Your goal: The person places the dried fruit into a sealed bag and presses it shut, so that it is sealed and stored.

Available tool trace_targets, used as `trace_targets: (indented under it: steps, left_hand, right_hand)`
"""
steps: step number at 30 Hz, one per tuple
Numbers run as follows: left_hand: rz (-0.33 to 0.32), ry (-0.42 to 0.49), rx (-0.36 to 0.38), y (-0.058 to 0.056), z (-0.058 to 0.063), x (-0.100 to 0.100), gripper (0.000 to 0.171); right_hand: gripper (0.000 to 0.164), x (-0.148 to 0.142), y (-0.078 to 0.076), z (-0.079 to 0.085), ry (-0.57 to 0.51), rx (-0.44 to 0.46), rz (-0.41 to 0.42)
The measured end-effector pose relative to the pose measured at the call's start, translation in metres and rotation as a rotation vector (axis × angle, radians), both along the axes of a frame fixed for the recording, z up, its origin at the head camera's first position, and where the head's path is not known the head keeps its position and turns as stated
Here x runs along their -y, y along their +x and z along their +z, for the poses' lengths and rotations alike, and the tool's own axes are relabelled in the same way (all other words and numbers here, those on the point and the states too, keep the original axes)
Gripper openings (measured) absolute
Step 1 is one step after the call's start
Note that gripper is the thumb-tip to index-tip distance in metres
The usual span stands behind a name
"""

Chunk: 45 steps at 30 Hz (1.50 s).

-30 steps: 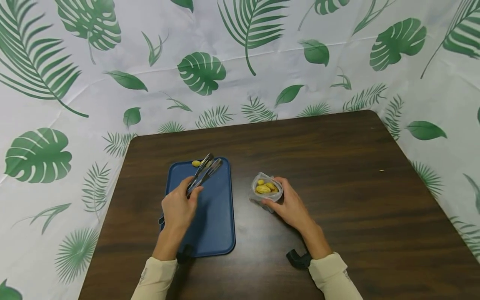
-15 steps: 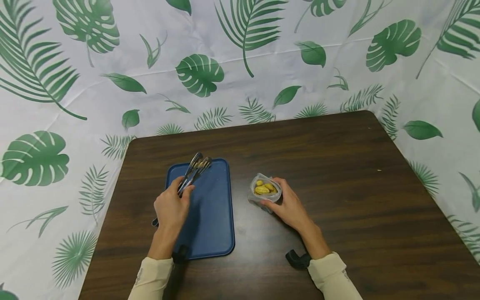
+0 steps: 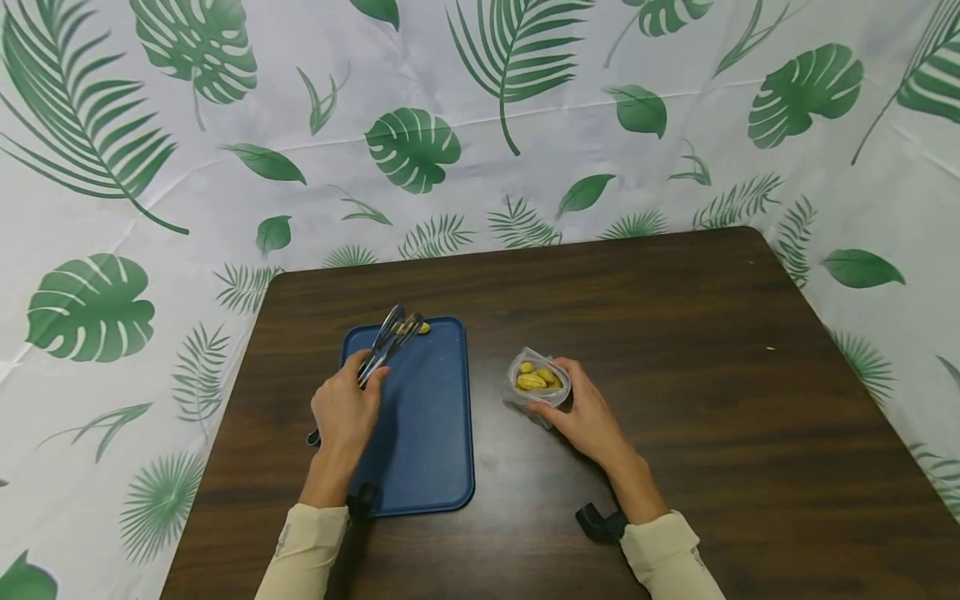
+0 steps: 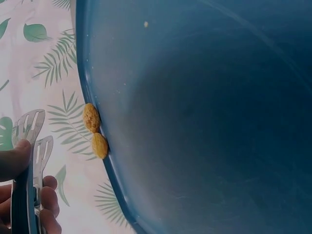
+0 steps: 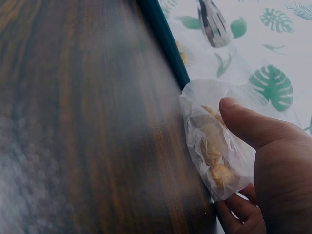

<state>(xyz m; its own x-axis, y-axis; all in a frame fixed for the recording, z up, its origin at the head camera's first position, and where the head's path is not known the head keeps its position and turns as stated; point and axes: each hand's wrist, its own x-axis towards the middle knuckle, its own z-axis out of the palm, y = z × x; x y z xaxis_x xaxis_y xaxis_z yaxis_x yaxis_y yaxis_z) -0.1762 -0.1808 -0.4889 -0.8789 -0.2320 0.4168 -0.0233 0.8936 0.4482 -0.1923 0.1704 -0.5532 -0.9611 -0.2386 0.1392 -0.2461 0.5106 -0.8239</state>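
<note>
My left hand (image 3: 345, 404) grips metal tongs (image 3: 375, 358), their slotted tips a little apart and nothing between them. In the head view the tips overlap the far end of a blue tray (image 3: 431, 425). Two yellow-brown, wrinkled, peanut-like pieces lie against the tray's far rim, a nearer piece (image 4: 91, 118) and a second piece (image 4: 100, 146) end to end. A clear plastic bag (image 3: 551, 400), its mouth open upward, stands right of the tray. My right hand (image 3: 588, 421) holds its side, thumb at the rim. Several similar yellow pieces (image 3: 532, 381) are inside.
The tray lies on a dark wood-grain table (image 3: 675, 333). A tiny pale crumb (image 3: 770, 348) is on the table to the right. A leaf-printed white cloth (image 3: 540, 175) hangs behind and beside the table.
My left hand and the tongs have shifted left over the tray's far end, and the tips now cover the left piece more. My right hand and the bag stay put.
</note>
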Motion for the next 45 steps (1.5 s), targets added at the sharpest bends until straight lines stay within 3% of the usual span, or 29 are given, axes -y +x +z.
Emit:
trace_targets:
  steps: [11, 27, 36, 45]
  left_hand:
    - [0.02, 0.001, 0.043, -0.004, -0.003, 0.006, 0.041]
    - [0.025, -0.07, 0.039, -0.011, -0.011, 0.015, 0.041]
    - [0.027, -0.056, 0.093, -0.015, -0.014, 0.017, 0.042]
    - [0.033, -0.066, 0.101, -0.02, -0.019, 0.019, 0.041]
  right_hand:
    - [0.08, 0.0, 0.0, 0.0, 0.026, 0.005, -0.02]
    - [0.078, 0.001, 0.001, 0.003, 0.019, 0.005, -0.016]
    - [0.078, 0.001, 0.001, 0.007, 0.012, 0.027, -0.004]
    - [0.078, 0.001, 0.001, 0.007, 0.019, 0.025, -0.014]
